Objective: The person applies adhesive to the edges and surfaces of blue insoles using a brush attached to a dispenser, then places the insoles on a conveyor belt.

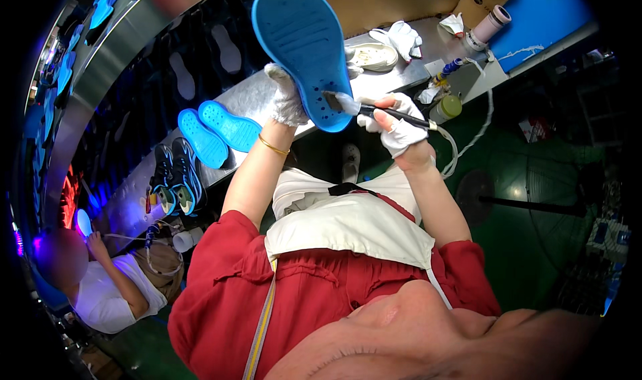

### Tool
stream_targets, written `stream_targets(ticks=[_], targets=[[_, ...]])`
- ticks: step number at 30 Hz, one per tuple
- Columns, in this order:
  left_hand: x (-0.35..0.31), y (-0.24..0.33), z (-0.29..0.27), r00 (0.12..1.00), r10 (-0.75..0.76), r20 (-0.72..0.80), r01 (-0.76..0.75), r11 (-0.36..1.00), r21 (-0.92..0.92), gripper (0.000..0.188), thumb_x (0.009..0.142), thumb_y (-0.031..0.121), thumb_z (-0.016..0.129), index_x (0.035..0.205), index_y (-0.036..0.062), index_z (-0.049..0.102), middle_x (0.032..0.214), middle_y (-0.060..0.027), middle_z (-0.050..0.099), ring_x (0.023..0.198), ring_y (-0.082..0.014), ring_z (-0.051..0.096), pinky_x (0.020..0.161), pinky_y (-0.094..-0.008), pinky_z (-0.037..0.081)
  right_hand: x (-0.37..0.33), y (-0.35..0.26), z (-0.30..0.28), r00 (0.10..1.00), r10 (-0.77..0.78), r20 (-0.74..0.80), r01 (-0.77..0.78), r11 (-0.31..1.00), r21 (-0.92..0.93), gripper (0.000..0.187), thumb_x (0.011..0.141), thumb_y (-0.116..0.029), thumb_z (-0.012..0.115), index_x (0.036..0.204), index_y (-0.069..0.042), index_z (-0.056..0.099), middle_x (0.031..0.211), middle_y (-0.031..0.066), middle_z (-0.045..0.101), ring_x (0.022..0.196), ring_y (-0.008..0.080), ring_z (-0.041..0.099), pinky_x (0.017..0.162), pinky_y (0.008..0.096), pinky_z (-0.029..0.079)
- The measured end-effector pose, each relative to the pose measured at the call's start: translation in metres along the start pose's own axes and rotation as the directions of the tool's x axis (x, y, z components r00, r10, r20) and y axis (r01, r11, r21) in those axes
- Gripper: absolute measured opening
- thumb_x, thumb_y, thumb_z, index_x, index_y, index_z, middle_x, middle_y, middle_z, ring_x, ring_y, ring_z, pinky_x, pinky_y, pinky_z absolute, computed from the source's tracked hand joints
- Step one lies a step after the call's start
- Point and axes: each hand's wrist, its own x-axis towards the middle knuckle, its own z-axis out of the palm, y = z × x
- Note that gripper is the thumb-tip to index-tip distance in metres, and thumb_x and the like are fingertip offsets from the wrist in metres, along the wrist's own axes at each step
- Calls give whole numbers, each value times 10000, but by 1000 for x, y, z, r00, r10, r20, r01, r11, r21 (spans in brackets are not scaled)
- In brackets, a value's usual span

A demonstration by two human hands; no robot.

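Observation:
My left hand (287, 98), in a white glove, grips a large blue shoe sole (301, 35) by its edge and holds it tilted above the bench. My right hand (398, 124) wears a white glove with bare thumb and fingertips. Its fingers are closed round a black-handled brush (401, 116) with pale bristles, whose tip touches the sole's inner face near the lower end. A white hose (449, 139) runs from the handle's rear. Below and left of the raised sole, a pair of blue soles (202, 139) lies on the metal bench.
Dark blue-trimmed shoes (175, 179) stand on the bench (144, 186) at left. A conveyor (114, 59) carries soles along the left. Beyond my hands are a cream shoe (374, 57), crumpled white cloth (400, 39) and a pink cylinder (491, 24). Another person (124, 286) works at lower left.

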Motion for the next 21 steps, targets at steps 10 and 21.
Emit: stream_targets(ticks=[10,21], targets=[[19,10,-10,959,-282,17,250,878,409,1022,653,711,650,1340,-11,423,1185,-216,578,1022,-315,622,856,-389,542,17,-24,-19,917,316,243,-189,881,-433,113,729,65,674,817,-1,649,890,87,661,789,151,625,723,276,519],[41,10,-20,821,-429,-376,568,678,467,686,855,562,584,1274,24,510,1044,-164,638,840,-212,657,738,-287,554,26,-25,-14,929,230,288,19,751,-661,99,724,39,676,782,-27,631,805,41,639,754,119,599,709,262,491]])
